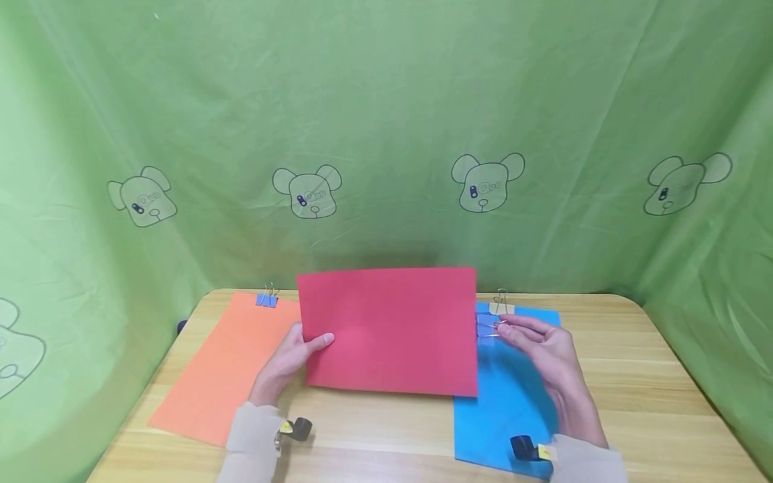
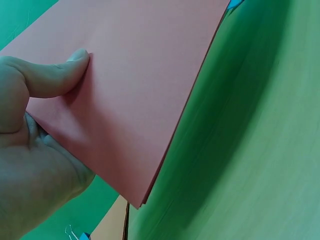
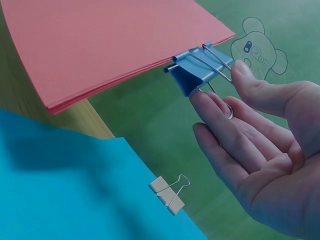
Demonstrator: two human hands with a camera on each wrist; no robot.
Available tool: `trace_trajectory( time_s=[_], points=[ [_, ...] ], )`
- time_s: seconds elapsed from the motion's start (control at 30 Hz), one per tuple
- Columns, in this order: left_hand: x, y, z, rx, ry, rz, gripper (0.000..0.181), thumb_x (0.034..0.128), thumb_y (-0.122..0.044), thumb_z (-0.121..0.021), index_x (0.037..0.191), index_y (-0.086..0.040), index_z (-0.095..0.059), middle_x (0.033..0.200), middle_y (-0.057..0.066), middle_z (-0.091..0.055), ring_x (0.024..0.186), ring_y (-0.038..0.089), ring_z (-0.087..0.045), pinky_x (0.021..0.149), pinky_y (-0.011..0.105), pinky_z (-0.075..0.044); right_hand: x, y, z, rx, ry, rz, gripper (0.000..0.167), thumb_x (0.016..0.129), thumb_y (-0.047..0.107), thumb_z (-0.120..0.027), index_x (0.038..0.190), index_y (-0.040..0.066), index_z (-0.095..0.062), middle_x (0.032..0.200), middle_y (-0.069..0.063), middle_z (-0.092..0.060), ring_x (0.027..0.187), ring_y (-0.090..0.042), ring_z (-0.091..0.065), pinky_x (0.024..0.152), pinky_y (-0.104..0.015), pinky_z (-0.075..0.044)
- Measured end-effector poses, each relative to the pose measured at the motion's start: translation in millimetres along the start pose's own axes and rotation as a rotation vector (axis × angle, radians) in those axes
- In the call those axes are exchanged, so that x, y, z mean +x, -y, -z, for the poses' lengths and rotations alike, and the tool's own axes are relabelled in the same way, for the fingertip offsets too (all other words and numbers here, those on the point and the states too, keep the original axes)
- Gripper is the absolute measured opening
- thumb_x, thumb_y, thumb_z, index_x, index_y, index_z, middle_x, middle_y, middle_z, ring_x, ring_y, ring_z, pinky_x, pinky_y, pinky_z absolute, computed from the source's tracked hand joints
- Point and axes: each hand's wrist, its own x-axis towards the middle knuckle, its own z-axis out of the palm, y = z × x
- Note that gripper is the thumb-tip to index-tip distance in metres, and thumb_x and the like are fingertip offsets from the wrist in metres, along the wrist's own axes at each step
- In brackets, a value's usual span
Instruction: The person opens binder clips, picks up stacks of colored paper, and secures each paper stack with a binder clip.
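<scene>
My left hand point(image 1: 288, 355) holds a stack of red paper point(image 1: 389, 332) by its left end, raised above the table. In the left wrist view the thumb point(image 2: 60, 77) lies on the front face and the other fingers are hidden behind. At the right end, my right hand point(image 1: 546, 345) pinches the wire handles of a blue binder clip point(image 3: 202, 67) between thumb and fingers. The clip's mouth is at the edge of the red stack in the right wrist view; how far the paper sits inside it I cannot tell.
Orange paper point(image 1: 226, 369) with a blue binder clip point(image 1: 266, 300) on its far edge lies at the left. Blue paper point(image 1: 507, 416) with a cream binder clip point(image 1: 501, 308) lies at the right, partly under the red stack. Green cloth point(image 1: 386, 121) hangs behind the wooden table point(image 1: 640, 389).
</scene>
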Motion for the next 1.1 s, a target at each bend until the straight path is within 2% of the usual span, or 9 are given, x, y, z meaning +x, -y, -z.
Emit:
trace_trajectory(
  time_s=[0.23,0.3,0.4,0.47,0.5,0.67,0.87,1.0,1.1],
  points=[
    [0.8,1.5,-2.5,0.007,0.010,0.001,0.037,0.0955,-0.015,-0.072,0.124,0.000,-0.053,0.102,0.008,-0.073,0.093,0.021,-0.071,0.094,0.036,-0.049,-0.2,2.1,-6.0,-0.011,-0.005,-0.002,0.063,0.089,0.036,-0.081,0.136,-0.003,-0.063,0.104,0.006,-0.078,0.096,-0.010,-0.074,0.088,-0.011,-0.050],
    [0.8,1.6,-3.3,0.004,0.010,0.002,0.038,0.0957,-0.014,-0.072,0.124,0.000,-0.052,0.103,0.007,-0.073,0.094,0.021,-0.071,0.094,0.036,-0.048,-0.2,2.5,-7.3,-0.013,-0.003,-0.011,0.064,0.089,0.036,-0.081,0.136,-0.002,-0.063,0.105,0.006,-0.078,0.097,-0.010,-0.074,0.098,-0.020,-0.049],
    [0.7,1.7,-4.1,-0.003,0.010,0.002,0.038,0.0957,-0.013,-0.071,0.125,0.001,-0.052,0.103,0.009,-0.073,0.094,0.022,-0.071,0.095,0.037,-0.048,-0.5,2.7,-8.0,-0.020,0.007,-0.028,0.066,0.088,0.038,-0.081,0.137,-0.001,-0.062,0.105,0.006,-0.078,0.098,-0.009,-0.074,0.115,-0.041,-0.039],
    [0.3,1.6,-4.4,-0.006,0.006,0.004,0.038,0.0955,-0.014,-0.072,0.125,0.000,-0.052,0.104,0.010,-0.073,0.094,0.022,-0.071,0.095,0.037,-0.048,-0.8,2.8,-8.1,-0.021,0.012,-0.036,0.067,0.088,0.039,-0.081,0.138,0.000,-0.061,0.106,0.006,-0.078,0.098,-0.009,-0.074,0.118,-0.054,-0.032],
    [0.1,1.7,-4.5,-0.006,0.003,0.007,0.039,0.0954,-0.014,-0.072,0.125,0.000,-0.052,0.105,0.010,-0.072,0.094,0.022,-0.071,0.095,0.037,-0.048,-0.9,2.8,-8.3,-0.022,0.015,-0.038,0.068,0.088,0.040,-0.081,0.139,0.000,-0.061,0.106,0.006,-0.078,0.099,-0.009,-0.074,0.118,-0.057,-0.031],
    [-0.6,2.1,-5.3,0.003,-0.013,0.027,0.044,0.0948,-0.018,-0.073,0.127,-0.001,-0.048,0.113,0.014,-0.069,0.096,0.023,-0.070,0.097,0.039,-0.045,-0.4,3.3,-10.5,-0.054,0.022,-0.039,0.069,0.089,0.042,-0.080,0.141,0.001,-0.060,0.110,0.006,-0.077,0.102,-0.010,-0.073,0.114,-0.046,-0.038],
    [-0.5,3.0,-5.0,0.010,-0.024,0.037,0.046,0.0950,-0.019,-0.074,0.128,-0.001,-0.047,0.120,0.017,-0.065,0.098,0.023,-0.069,0.100,0.042,-0.044,-0.6,4.1,-13.2,-0.031,0.032,-0.039,0.068,0.089,0.041,-0.080,0.141,0.003,-0.060,0.111,0.005,-0.077,0.102,-0.012,-0.073,0.116,-0.049,-0.035],
    [-0.7,2.7,-4.5,0.007,-0.029,0.034,0.046,0.0946,-0.019,-0.074,0.127,-0.001,-0.047,0.118,0.014,-0.065,0.098,0.022,-0.068,0.099,0.042,-0.044,0.6,2.7,-14.9,-0.007,0.041,-0.012,0.067,0.090,0.037,-0.080,0.141,0.000,-0.059,0.111,0.005,-0.077,0.102,-0.012,-0.073,0.103,-0.026,-0.048],
    [0.1,2.7,-4.2,0.008,-0.015,0.016,0.043,0.0946,-0.017,-0.074,0.126,0.000,-0.050,0.116,0.016,-0.067,0.098,0.023,-0.069,0.099,0.042,-0.044,2.0,0.8,-15.7,0.038,0.069,0.011,0.066,0.092,0.032,-0.079,0.141,-0.004,-0.056,0.112,0.005,-0.076,0.102,-0.011,-0.073,0.090,-0.014,-0.051]
  ],
)
